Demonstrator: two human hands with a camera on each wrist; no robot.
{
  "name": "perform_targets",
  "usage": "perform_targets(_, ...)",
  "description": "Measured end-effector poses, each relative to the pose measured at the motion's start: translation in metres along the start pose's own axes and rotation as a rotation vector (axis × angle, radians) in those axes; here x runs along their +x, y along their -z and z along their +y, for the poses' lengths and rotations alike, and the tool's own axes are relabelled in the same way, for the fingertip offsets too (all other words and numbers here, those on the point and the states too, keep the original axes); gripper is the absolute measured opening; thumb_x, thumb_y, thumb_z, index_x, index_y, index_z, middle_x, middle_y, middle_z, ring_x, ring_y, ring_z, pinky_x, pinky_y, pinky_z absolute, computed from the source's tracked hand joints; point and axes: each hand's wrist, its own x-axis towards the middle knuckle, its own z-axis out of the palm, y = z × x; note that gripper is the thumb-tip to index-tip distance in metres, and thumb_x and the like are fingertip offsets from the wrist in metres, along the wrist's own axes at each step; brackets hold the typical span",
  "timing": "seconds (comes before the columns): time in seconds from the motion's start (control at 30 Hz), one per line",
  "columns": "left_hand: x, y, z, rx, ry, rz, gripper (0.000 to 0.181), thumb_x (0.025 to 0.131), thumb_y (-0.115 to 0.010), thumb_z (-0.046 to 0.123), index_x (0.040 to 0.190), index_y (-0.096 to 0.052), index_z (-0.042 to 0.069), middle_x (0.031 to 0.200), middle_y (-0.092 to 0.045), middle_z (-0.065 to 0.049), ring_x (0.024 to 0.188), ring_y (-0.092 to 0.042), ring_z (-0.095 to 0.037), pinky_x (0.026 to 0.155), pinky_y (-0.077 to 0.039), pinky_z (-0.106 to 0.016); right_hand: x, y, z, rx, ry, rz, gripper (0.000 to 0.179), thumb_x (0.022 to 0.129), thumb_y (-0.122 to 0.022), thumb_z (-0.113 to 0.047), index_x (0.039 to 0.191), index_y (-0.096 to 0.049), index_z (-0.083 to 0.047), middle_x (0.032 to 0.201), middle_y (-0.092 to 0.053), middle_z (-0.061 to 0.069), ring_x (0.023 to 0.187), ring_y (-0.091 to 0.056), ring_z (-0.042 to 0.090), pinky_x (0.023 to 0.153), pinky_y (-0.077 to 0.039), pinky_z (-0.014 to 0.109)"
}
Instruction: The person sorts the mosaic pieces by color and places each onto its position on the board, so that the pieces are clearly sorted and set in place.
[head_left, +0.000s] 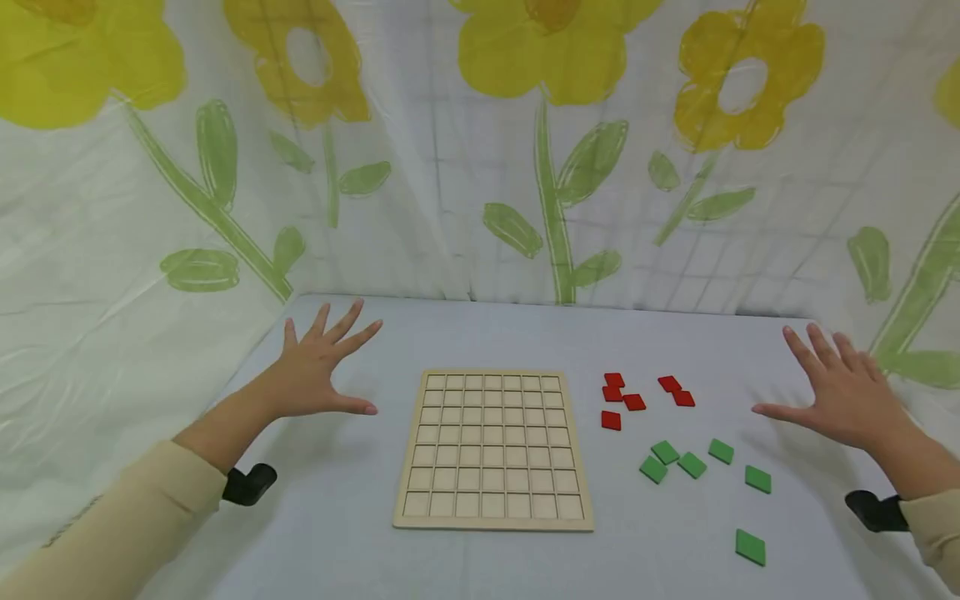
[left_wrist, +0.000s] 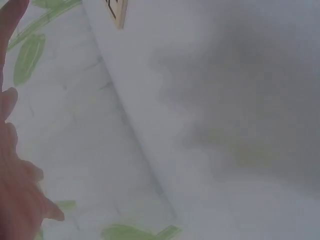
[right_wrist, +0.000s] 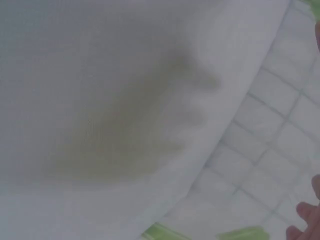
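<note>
Plainly, both hands are released, with fingers splayed wide and thumbs reaching inward over the pale worktop (head_left: 330, 533). The left hand (head_left: 307, 375) hovers to the left of a light wooden board (head_left: 492, 457), apart from it, its thumb pointing towards the board's left edge. The board lies flat near the middle of the worktop and is divided into seven rows of seven square cells. To its right lie six red tiles (head_left: 611, 421), set towards the far side: four near the board, of which three are bunched together, and a touching pair farther right. Nearer the person are six green tiles (head_left: 751, 547), three of them clustered, two spaced out to the right and one by itself closest to the person. The right hand (head_left: 847, 396) is raised beyond the tiles on the right, well apart from the board. Beige sleeves (head_left: 135, 517) cover the forearms, and a black device (head_left: 250, 484) shows at each wrist. Behind the worktop hangs a white curtain (head_left: 427, 208) painted with yellow flowers and green leaves. Blurred shadows fall on the worktop in both wrist views, and the left one catches a corner of the board.
</note>
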Motion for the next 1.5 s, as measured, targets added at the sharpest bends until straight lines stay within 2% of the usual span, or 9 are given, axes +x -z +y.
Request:
perform_targets(0.23,0.008,-0.017,0.02,-0.228,0.002,-0.104,0.108,0.063,-0.071,0.066,0.149,-0.012,0.037,0.159,0.004,0.0,0.14,0.004,-0.049,0.095,-0.002,-0.081,0.003,0.004,-0.014,0.069,0.051,0.019,0.118,0.069,-0.069,-0.062,0.151,0.001,-0.012,0.151,-0.011,0.03,0.134,-0.006,0.056,0.1,-0.012,0.072)
perform_targets(0.43,0.015,-0.034,0.031,-0.31,-0.03,-0.188,0.103,0.064,-0.074,0.061,0.148,-0.025,0.027,0.159,-0.002,-0.002,0.14,0.006,-0.048,0.094,0.0,-0.081,0.006,0.008,-0.031,0.081,0.08,0.004,0.117,0.07,-0.071,-0.058,0.151,0.0,-0.012,0.152,-0.012,0.028,0.134,-0.008,0.056,0.102,-0.013,0.07)
perform_targets(0.73,0.024,-0.048,0.038,-0.34,-0.056,-0.313,0.098,0.063,-0.077,0.058,0.144,-0.037,0.019,0.158,-0.014,-0.002,0.143,0.004,-0.042,0.097,0.001,-0.079,0.003,0.007,-0.047,0.099,0.131,0.016,0.115,0.069,-0.074,-0.053,0.151,-0.005,-0.011,0.149,-0.021,0.029,0.131,-0.016,0.056,0.101,-0.017,0.07)
perform_targets(0.93,0.026,-0.056,0.043,-0.311,-0.084,-0.361,0.097,0.062,-0.074,0.062,0.142,-0.04,0.02,0.156,-0.02,-0.002,0.143,0.0,-0.042,0.097,0.001,-0.079,0.007,0.01,-0.065,0.135,0.112,-0.017,0.109,0.072,-0.073,-0.051,0.147,-0.015,0.002,0.147,-0.026,0.03,0.124,-0.029,0.054,0.095,-0.027,0.072)
perform_targets(1.03,0.027,-0.059,0.044,-0.305,-0.086,-0.374,0.096,0.061,-0.074,0.062,0.141,-0.042,0.02,0.155,-0.023,-0.004,0.143,-0.001,-0.043,0.096,0.001,-0.08,0.008,0.01,-0.075,0.216,0.1,-0.042,0.104,0.074,-0.073,-0.049,0.144,-0.021,0.007,0.145,-0.03,0.031,0.12,-0.033,0.052,0.093,-0.033,0.069)
perform_targets(1.17,0.029,-0.062,0.045,-0.302,-0.083,-0.388,0.096,0.062,-0.075,0.061,0.141,-0.042,0.018,0.154,-0.026,-0.005,0.143,-0.002,-0.043,0.097,0.001,-0.079,0.01,0.01,-0.089,0.338,0.065,-0.078,0.094,0.075,-0.075,-0.043,0.14,-0.031,0.008,0.138,-0.04,0.032,0.114,-0.038,0.048,0.087,-0.043,0.062)
perform_targets(1.3,0.029,-0.064,0.046,-0.31,-0.075,-0.391,0.096,0.062,-0.075,0.061,0.141,-0.042,0.018,0.153,-0.027,-0.004,0.143,-0.003,-0.042,0.097,0.001,-0.079,0.016,0.011,-0.101,0.402,0.012,-0.119,0.084,0.075,-0.075,-0.042,0.136,-0.042,0.005,0.12,-0.053,0.033,0.105,-0.047,0.044,0.072,-0.053,0.048)
perform_targets(1.37,0.029,-0.065,0.046,-0.306,-0.07,-0.39,0.097,0.061,-0.075,0.061,0.141,-0.042,0.018,0.153,-0.028,-0.004,0.143,-0.004,-0.043,0.097,0.0,-0.079,0.021,0.011,-0.106,0.424,-0.007,-0.144,0.08,0.075,-0.074,-0.043,0.134,-0.045,0.003,0.114,-0.056,0.033,0.1,-0.051,0.043,0.065,-0.053,0.04)
perform_targets(1.5,0.03,-0.067,0.044,-0.291,-0.066,-0.391,0.097,0.061,-0.074,0.063,0.142,-0.041,0.02,0.153,-0.028,-0.002,0.143,-0.005,-0.042,0.098,-0.001,-0.079,0.027,0.008,-0.113,0.505,-0.038,-0.206,0.076,0.076,-0.073,-0.044,0.133,-0.048,0.0,0.118,-0.056,0.029,0.101,-0.053,0.039,0.062,-0.05,0.029)
